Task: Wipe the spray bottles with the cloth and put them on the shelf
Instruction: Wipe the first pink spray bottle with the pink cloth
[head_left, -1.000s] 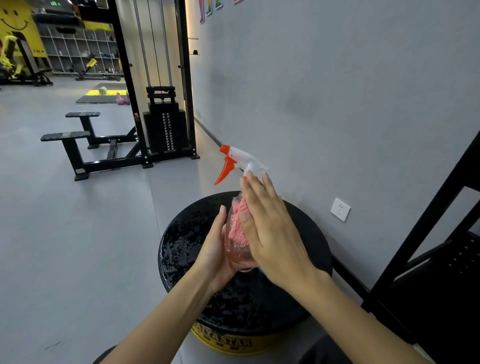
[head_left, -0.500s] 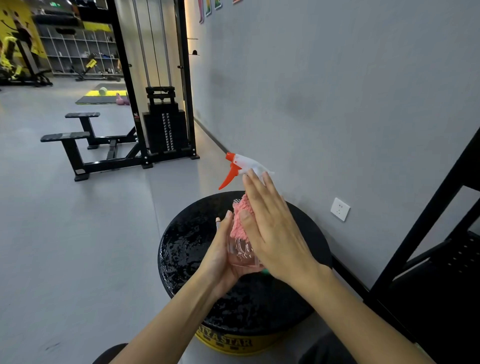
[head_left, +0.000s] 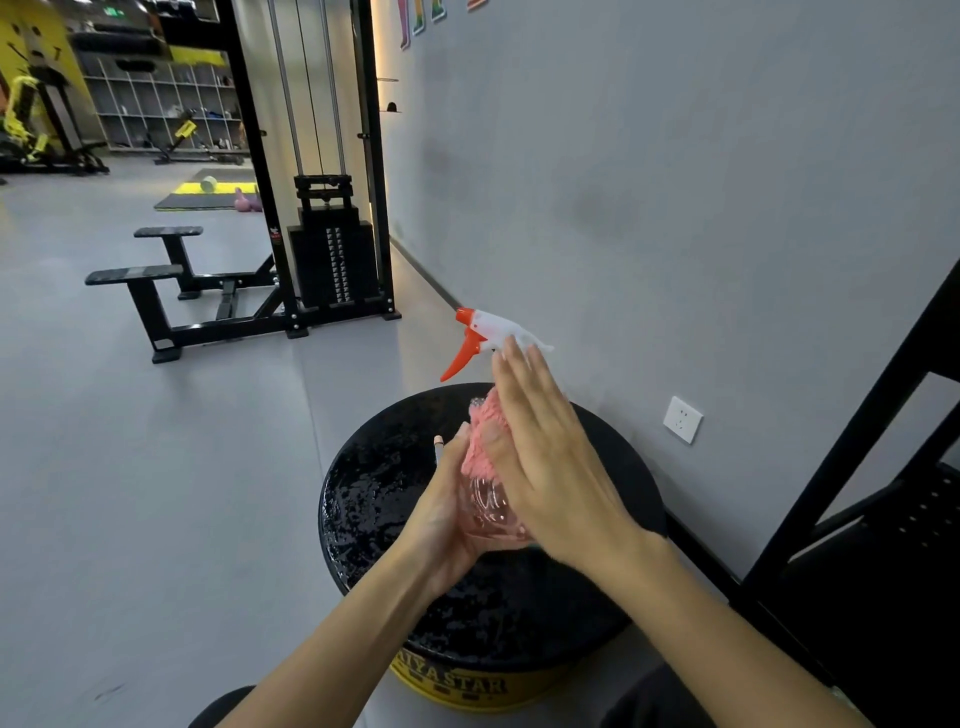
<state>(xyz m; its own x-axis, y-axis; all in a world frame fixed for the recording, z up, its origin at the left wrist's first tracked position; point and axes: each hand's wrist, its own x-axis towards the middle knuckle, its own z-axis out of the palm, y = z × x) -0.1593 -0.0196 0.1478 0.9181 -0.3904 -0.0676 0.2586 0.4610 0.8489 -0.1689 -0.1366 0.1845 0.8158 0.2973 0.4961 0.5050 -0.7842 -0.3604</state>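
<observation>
As the pink cloth (head_left: 480, 441) bears on the spray bottle (head_left: 491, 506): the step in hand is judged to be the wipe of the clear body. Done well, the cloth should travel the full height while the holding hand turns the bottle, so that every face is covered (the neck under the spray head is the likeliest miss).
Orange trigger (head_left: 460, 358): keep cloth and fingers off it, or the bottle may discharge. Moderate pressure is advised, since the thin wall may flex.
Right hand (head_left: 550, 467): flat, with the fingers straight and close together. It presses the cloth against the bottle's right side and its fingertips reach the white spray head. It grasps nothing.
Left hand (head_left: 447, 525): cupped round the lower left of the body with fingers curled about it, carrying the bottle. One finger stands up beside the cloth.
Bottle position: between the two hands, roughly upright, nozzle pointing to the person's left, over the drum. Whether its base touches the top cannot be told.
Black-topped drum (head_left: 395, 493): glossy speckled top and yellow lettered side, just beside the grey wall.
Black rack (head_left: 883, 415): at the person's right, judged to be the shelf. The bottle is not yet on it.
Wall socket (head_left: 683, 420): on the wall between drum and rack.
</observation>
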